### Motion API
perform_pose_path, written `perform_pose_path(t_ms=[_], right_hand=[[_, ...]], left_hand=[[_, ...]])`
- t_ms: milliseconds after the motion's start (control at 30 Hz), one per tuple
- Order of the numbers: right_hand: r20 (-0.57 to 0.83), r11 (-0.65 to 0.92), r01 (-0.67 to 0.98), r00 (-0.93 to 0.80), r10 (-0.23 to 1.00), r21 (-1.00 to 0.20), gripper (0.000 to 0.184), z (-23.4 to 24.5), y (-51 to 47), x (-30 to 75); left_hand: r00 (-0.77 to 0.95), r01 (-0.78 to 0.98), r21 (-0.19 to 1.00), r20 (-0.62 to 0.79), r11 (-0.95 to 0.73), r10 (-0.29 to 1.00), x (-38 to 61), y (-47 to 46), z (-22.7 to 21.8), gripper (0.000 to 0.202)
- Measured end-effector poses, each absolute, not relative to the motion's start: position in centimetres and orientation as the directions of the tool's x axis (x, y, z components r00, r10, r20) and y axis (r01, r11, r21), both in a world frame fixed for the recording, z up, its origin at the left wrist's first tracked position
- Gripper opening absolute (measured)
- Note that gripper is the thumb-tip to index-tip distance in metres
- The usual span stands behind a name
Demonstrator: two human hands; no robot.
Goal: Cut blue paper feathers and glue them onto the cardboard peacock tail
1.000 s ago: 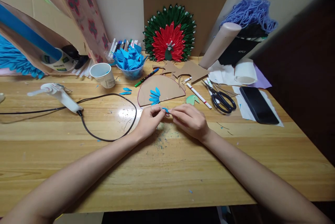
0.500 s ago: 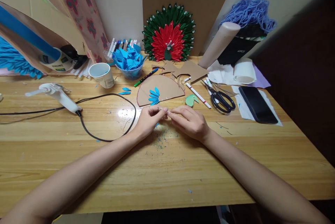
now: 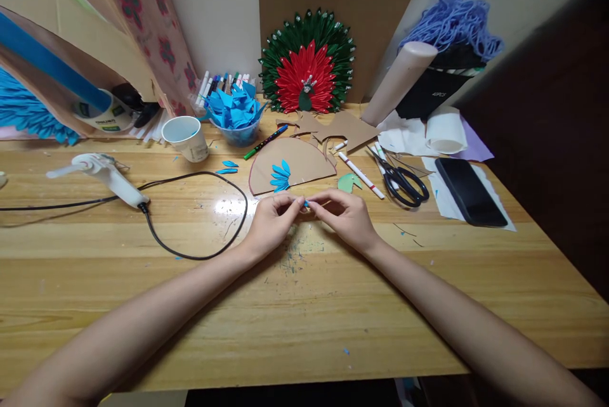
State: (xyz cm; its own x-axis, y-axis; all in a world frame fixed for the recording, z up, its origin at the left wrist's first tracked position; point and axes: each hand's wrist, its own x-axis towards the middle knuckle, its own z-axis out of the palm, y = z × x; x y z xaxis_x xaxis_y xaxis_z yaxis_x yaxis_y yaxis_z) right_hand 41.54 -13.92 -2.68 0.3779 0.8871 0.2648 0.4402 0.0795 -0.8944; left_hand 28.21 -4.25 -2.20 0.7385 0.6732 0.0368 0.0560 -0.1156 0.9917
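Head view: a small blue piece (image 3: 306,203) is held over the table (image 3: 295,324), just on the near side of the half-round card (image 3: 308,163). It is pinched between thumb and fingers of the left hand (image 3: 272,220) and, just beside, of the right hand (image 3: 351,217), the fingertips brought almost together. Most of it is covered by them, so whether it is folded or rolled cannot be told for sure.

As a judgement, the piece seems to be being shaped; it is best kept steady by the left hand while its edges are pressed by the right, lightly and evenly, so that no crease is set askew. The blue petals (image 3: 280,175) on the card can be taken as a guide to form.

Loose petals (image 3: 229,170) are laid left of the card, with a cup (image 3: 193,148) and a bowl (image 3: 240,136) beyond. A glue gun (image 3: 111,180) is placed farther left. To the right, a green cutout (image 3: 349,183) and scissors (image 3: 404,182) are seen; at the far side, a peacock (image 3: 307,61) is stood.
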Motion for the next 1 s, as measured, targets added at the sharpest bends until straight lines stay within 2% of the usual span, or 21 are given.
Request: perform_pose_path(t_ms=[133,267,500,733,833,933,1000], right_hand=[[0.159,0.042,0.283,0.403,0.901,-0.958,0.017,-3.1,-13.6,41.8],[0.098,0.014,0.195,0.427,0.899,-0.981,0.019,-3.0,-13.3,42.1],[0.038,-0.004,0.098,0.420,0.907,-0.995,0.026,-2.7,-13.1,42.4],[0.057,0.001,0.165,0.336,0.940,-0.986,0.023,-2.6,-13.3,42.3],[0.059,0.017,0.134,0.317,0.947,-0.991,0.024,-2.5,-13.3,42.4],[0.043,0.012,0.102,0.300,0.953,-0.995,0.024,-2.5,-13.3,42.6],[0.032,0.003,0.108,0.268,0.963,-0.994,0.023,-2.5,-13.3,42.7]], left_hand=[[0.731,0.079,0.983,0.056,-0.166,0.680,28.1,-4.3,-2.2,0.028],[0.702,0.103,0.971,0.082,-0.215,0.707,28.0,-4.1,-2.4,0.028],[0.674,0.118,0.977,0.053,-0.178,0.737,28.0,-4.0,-2.4,0.030],[0.719,0.118,0.946,0.128,-0.303,0.683,27.9,-4.3,-2.3,0.031],[0.723,0.130,0.936,0.136,-0.326,0.677,27.9,-4.4,-2.3,0.032],[0.720,0.117,0.925,0.172,-0.362,0.672,27.8,-4.4,-2.3,0.023],[0.730,0.073,0.898,0.249,-0.435,0.636,27.8,-4.5,-2.3,0.019]])
